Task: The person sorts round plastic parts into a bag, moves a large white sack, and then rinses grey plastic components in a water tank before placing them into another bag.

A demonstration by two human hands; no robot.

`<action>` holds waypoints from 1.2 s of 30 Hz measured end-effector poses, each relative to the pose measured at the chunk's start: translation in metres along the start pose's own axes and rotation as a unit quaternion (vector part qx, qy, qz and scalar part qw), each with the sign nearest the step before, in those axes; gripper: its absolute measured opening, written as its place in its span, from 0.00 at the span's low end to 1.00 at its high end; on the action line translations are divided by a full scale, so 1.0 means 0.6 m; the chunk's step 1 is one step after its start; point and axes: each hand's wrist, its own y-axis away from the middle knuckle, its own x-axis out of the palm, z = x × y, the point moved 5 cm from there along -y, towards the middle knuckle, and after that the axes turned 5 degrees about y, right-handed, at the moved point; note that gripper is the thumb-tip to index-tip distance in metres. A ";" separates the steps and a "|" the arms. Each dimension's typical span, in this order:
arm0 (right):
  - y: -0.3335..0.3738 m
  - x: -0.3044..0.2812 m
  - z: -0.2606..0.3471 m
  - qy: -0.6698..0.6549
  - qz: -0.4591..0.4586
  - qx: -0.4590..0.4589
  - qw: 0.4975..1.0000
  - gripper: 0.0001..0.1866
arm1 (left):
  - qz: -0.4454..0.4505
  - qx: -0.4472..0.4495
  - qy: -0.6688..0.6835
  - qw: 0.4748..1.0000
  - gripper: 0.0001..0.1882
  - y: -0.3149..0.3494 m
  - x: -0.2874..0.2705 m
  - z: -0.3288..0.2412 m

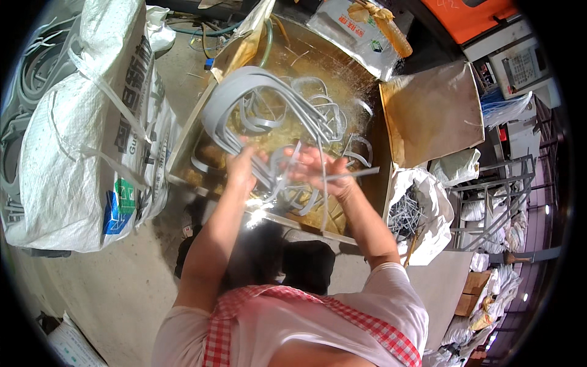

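A bundle of curved grey plastic strips (pixel 223 113) arches over a water-filled tub (pixel 183 153) in front of me. My left hand (pixel 243 168) is closed around the bundle's near end. To its right, my right hand (pixel 318 170) has its fingers stretched out among the strip ends, somewhat blurred. A short, straight grey strip (pixel 365 173) crosses its palm, and other thin strips hang in front of the fingers. Several loose curled grey strips (pixel 312 85) lie in the cloudy, yellowish water beyond my hands.
Left of the tub stands a large white woven sack (pixel 67 147), with coiled grey strips (pixel 46 67) behind it. A white bag of small grey scraps (pixel 406 214) is at the right. A brown stained board (pixel 431 113) leans by the tub's right edge, near a metal rack (pixel 489 202).
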 end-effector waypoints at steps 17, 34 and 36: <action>0.292 -0.165 0.055 0.850 -0.347 0.016 0.397 0.12 | -0.048 -0.034 -0.201 0.978 0.20 -0.031 -0.063 0.025; 0.225 -0.045 0.066 0.438 -0.307 -0.093 0.840 0.54 | 0.234 0.332 -0.378 0.832 0.20 0.070 0.106 0.046; 0.175 -0.018 0.085 0.433 -0.398 -0.052 0.807 0.36 | 0.208 0.352 -0.372 0.833 0.23 0.119 0.151 0.007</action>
